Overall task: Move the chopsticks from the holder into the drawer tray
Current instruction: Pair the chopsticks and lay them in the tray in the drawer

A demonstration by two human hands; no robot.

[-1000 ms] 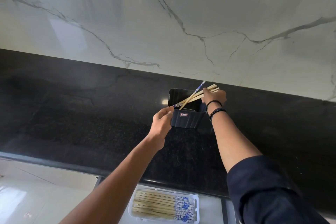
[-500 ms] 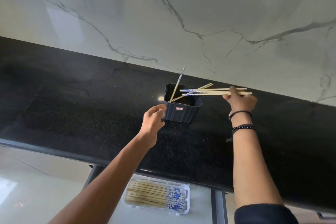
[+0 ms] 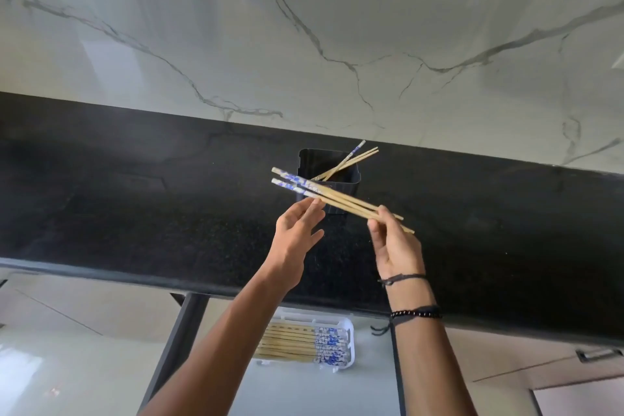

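We are pinching the chopsticks (image 3: 337,196) by their thin ends in our right hand (image 3: 395,248), left hand (image 3: 297,236) straight-fingered beneath, perhaps risking a slip.

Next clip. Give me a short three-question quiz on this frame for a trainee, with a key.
1. True or false: the right hand pinches the lifted chopsticks near their plain wooden ends.
2. The holder on the counter is: A) empty; B) holding remaining chopsticks; C) lying on its side.
3. Fill in: in the white tray, the stored chopsticks have their blue-patterned ends toward the picture's ____ side.
Key: 1 true; 2 B; 3 right.
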